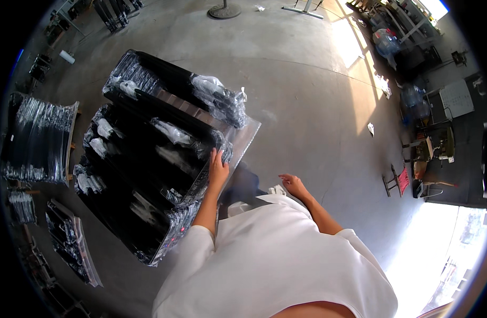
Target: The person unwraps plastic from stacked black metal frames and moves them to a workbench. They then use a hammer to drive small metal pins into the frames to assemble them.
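- Big stack of black parts (148,140) sits on the grey floor (302,100), in front of the person and to their left. Shiny see-through wrap covers it, with white bunched bits at the ends.
- Left hand (217,168) is on the big stack's right edge. Its fingers are nearly straight and a bit apart. I cannot tell if they grip or just touch.
- Right hand (293,185) is to the right of the big stack, not touching it. It is half open, fingers loosely bent, and nothing shows in it.
- Left arm (205,209) hides some of the big stack's near right edge. The white shirt (264,259) hides the floor near the big stack's bottom corner.
- Another wrapped stack (39,140) stands left of the big stack, on a wooden pallet (71,153).
- One smaller wrapped bundle (68,238) lies on the near left side of the big stack.
- A white roll (67,56) is on the floor, past the big stack's far left corner.
- A round dark base with a pole (224,11) stands well beyond the big stack.
- White scraps (371,129) lie far to the right of the big stack.
- Even farther right of the big stack are a red stool (402,180), big clear bottles (386,42) and a white board (457,99).
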The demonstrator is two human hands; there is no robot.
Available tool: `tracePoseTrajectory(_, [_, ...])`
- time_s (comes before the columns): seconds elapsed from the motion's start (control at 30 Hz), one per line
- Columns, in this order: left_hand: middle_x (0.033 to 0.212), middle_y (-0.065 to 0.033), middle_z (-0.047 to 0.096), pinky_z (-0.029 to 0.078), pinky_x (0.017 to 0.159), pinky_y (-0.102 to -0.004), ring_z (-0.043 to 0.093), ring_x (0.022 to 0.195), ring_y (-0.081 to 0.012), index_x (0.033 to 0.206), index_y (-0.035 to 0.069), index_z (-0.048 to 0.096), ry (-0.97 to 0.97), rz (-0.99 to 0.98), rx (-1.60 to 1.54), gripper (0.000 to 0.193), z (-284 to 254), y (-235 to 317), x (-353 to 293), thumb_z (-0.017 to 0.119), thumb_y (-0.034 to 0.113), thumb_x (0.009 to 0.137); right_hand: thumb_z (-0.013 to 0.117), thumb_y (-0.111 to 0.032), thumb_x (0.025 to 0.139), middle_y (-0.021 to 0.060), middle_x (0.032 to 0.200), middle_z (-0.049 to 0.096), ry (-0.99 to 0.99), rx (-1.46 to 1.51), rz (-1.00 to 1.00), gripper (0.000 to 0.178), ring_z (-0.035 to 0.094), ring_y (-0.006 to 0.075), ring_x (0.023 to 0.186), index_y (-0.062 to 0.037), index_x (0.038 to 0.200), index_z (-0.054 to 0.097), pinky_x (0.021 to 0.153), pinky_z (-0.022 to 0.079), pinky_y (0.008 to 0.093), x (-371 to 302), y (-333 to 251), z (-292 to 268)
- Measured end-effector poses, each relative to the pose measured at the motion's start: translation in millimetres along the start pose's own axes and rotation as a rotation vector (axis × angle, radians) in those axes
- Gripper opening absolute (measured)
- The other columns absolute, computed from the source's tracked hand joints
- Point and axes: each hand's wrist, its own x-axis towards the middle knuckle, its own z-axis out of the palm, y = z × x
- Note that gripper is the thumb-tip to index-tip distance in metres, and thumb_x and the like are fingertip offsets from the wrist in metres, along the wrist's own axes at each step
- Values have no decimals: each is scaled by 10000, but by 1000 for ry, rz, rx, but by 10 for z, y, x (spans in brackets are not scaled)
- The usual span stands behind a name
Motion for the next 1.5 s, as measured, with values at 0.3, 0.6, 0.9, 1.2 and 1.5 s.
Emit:
tracePoseTrajectory(0.3, [1424,-106,200,167,1024,-543,153,1321,-300,1284,100,385,-384,-130,182,567,-59,-47,967,572,226,763,481,-102,787,161,1006,609,-88,-35,-16,296,580,317,923,-46,1063,574,808,457,346,1229,-472,-109])
tracePoseTrajectory(0.6, [1124,-178,545,360,940,-361,469,1101,-344,1096,54,550,-331,-157,-59,359,-103,-91,1307,555,235,786,499,-98,761,191,1230,460,-326,-282,-269,477,419,324,1158,-28,1225,421,980,330,373,2223,-735,-82])
tracePoseTrajectory(0.9, [1011,-227,587,428,820,-336,571,958,-290,1082,-90,498,-71,-508,-301,509,508,105,2385,592,311,782,554,-128,721,207,1390,219,-399,-428,-425,703,167,332,1311,4,1334,235,1063,181,395,3450,-865,-128])
tracePoseTrajectory(1.2, [890,-232,601,458,775,-415,586,856,-386,938,-89,520,427,-1368,-113,557,1149,385,3240,702,340,634,513,-66,726,155,1393,238,-851,-512,-573,535,203,283,1309,-19,1245,389,1016,259,456,4292,-1127,-607])
tracePoseTrajectory(1.5, [793,-229,618,472,693,-433,600,759,-386,863,-36,573,474,-1370,135,440,1097,489,3366,650,286,574,497,-72,725,171,1322,361,-770,-482,-580,328,294,294,1268,-18,1043,555,999,291,446,4738,-1069,-842])
